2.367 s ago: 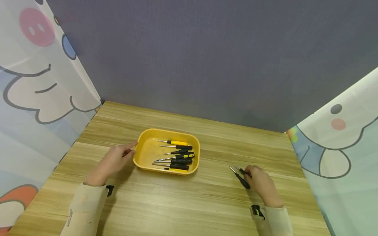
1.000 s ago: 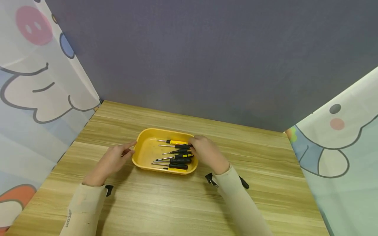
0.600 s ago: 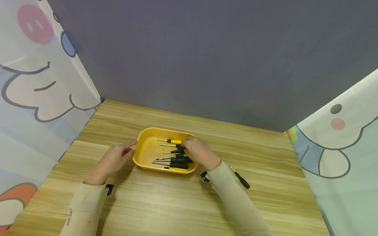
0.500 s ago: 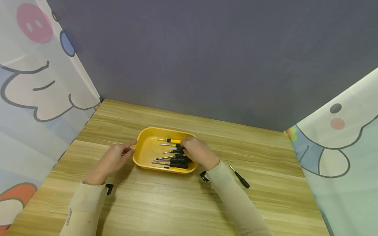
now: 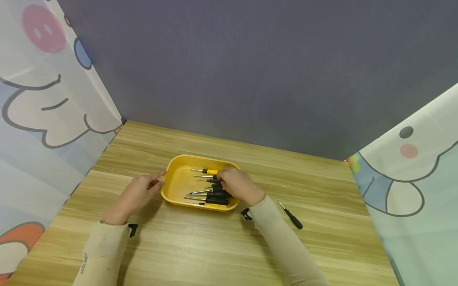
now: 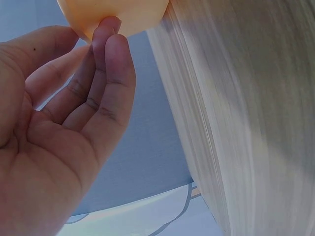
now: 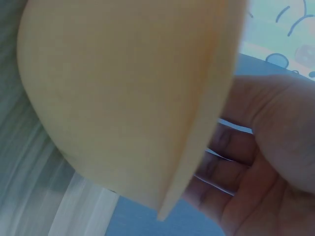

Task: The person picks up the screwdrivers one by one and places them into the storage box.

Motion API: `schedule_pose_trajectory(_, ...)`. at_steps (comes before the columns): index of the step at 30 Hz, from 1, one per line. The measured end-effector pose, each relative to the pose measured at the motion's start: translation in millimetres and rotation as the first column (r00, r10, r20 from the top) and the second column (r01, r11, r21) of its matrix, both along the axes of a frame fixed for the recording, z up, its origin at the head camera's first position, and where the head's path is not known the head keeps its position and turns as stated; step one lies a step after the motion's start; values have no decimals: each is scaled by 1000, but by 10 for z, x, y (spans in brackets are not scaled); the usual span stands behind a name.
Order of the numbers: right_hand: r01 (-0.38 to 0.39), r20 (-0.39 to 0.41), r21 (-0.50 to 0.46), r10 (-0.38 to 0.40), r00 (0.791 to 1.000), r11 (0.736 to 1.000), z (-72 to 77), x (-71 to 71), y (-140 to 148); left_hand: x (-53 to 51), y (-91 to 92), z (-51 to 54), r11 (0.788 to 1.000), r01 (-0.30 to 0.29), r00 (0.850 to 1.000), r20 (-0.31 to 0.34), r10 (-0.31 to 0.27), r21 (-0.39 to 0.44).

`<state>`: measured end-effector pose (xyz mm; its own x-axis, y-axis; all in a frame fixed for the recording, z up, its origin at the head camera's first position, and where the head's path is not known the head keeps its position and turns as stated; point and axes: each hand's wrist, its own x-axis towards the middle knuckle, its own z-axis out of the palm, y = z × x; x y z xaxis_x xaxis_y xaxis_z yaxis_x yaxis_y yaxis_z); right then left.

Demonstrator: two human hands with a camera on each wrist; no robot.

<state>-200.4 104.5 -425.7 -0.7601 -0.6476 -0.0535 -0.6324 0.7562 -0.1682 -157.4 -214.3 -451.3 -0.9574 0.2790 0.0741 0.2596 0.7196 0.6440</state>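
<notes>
A yellow plastic tray (image 5: 179, 186) sits on the wooden table with several screwdrivers lying side by side in it. My left hand (image 5: 137, 194) touches the tray's left end with its fingertips, and the left wrist view shows the fingers loosely bent against the outer wall. Reaching over the right end, my right hand (image 5: 237, 183) pinches a screwdriver handle among the black ones. Its fingertips are hidden behind the tray wall in the right wrist view. A yellow-handled screwdriver (image 5: 212, 172) lies at the far side. On the table to the right lies a black screwdriver (image 5: 291, 216).
The wooden table (image 5: 200, 246) runs back to a dark grey panel (image 5: 229, 79). Cloth sheets printed with cartoon figures hang at the left and right. A black clip sits at each sleeve cuff.
My right hand has taken one screwdriver from the table at the right into the tray and shifted slightly left there. Black screwdrivers beneath it have moved a little. My left hand stays put.
</notes>
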Motion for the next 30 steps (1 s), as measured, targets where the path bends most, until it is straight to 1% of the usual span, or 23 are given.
schedule_pose_trajectory(4,1,3,-47,-1,1000,999,36,25,51,2,7,16,1000,4,1000,-3,-4,6)
schedule_pose_trajectory(7,0,-16,-81,-1,1000,997,84,63,109,3,17,30,1000,4,1000,-3,-4,8)
schedule_pose_trajectory(10,0,-50,-125,-6,999,992,146,124,189,5,26,39,1000,2,1000,1,-2,8)
schedule_pose_trajectory(13,-3,-107,-154,-14,994,988,203,190,286,9,29,52,1000,0,1000,11,0,8)
schedule_pose_trajectory(18,4,-201,-177,-40,979,984,296,323,460,22,22,55,1000,-7,1000,22,7,-1)
schedule_pose_trajectory(22,39,-236,-195,-85,968,980,357,453,629,25,21,52,1000,-9,1000,22,9,-2)
schedule_pose_trajectory(26,81,-260,-194,-130,957,978,356,583,831,23,29,48,1000,-6,1000,18,6,5)
schedule_pose_trajectory(30,110,-275,-192,-160,948,975,305,686,1058,23,29,50,1000,-5,1000,14,5,6)
